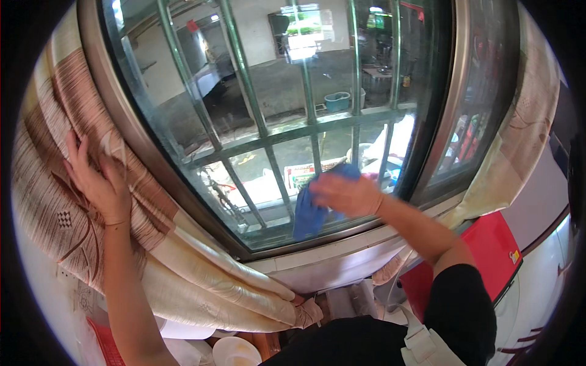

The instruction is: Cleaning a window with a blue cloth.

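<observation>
My right hand (pixel 348 195), slightly smeared by motion, presses a blue cloth (pixel 308 216) against the lower part of a window pane (pixel 278 88). Part of the cloth hangs below the fingers, and another corner shows above them. At the left, my left hand (pixel 101 183) lies with its fingers spread on a patterned beige and brown curtain (pixel 46 158), which is bunched beside the metal window frame (pixel 152 137). Behind the glass stand upright metal bars (pixel 244 73) with a crossbar.
Another curtain (pixel 528 131) hangs right of the window. A red flat-topped object (pixel 497 247) stands below it, near my right elbow. At the bottom are a white bowl (pixel 235 352) and a red basket (pixel 105 341). Through the glass a blue-green tub (pixel 337 102) shows.
</observation>
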A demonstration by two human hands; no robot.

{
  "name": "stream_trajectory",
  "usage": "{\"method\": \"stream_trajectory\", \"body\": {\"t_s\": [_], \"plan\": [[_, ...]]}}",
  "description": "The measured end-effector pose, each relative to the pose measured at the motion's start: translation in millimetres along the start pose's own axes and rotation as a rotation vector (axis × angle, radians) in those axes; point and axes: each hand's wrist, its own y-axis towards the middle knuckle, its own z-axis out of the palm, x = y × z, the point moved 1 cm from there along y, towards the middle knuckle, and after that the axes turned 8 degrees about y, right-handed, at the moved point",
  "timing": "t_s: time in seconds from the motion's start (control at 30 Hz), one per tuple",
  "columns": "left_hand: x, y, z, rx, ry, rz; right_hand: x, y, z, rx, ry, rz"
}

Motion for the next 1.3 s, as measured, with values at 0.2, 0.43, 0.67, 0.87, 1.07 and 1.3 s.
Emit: {"method": "stream_trajectory", "body": {"t_s": [0.2,0.43,0.67,0.87,1.07,1.3], "plan": [[-6,3,-10,0.0,0.05,0.019,-104,20,-201,-0.826,-0.416,0.429],[1,3,-10,0.008,0.041,0.083,-49,-22,-87,-1.11,-0.383,0.551],[17,0,-9,0.001,0.012,0.101,111,-145,135,-0.908,0.202,1.321],[8,0,-11,0.027,0.176,0.133,154,-96,157,-0.89,0.276,1.538],[29,4,6,0.044,0.095,0.209,236,-24,188,-0.428,0.741,0.965],[29,11,-11,0.073,0.261,0.299,195,-65,156,-0.323,0.422,0.589]]}}
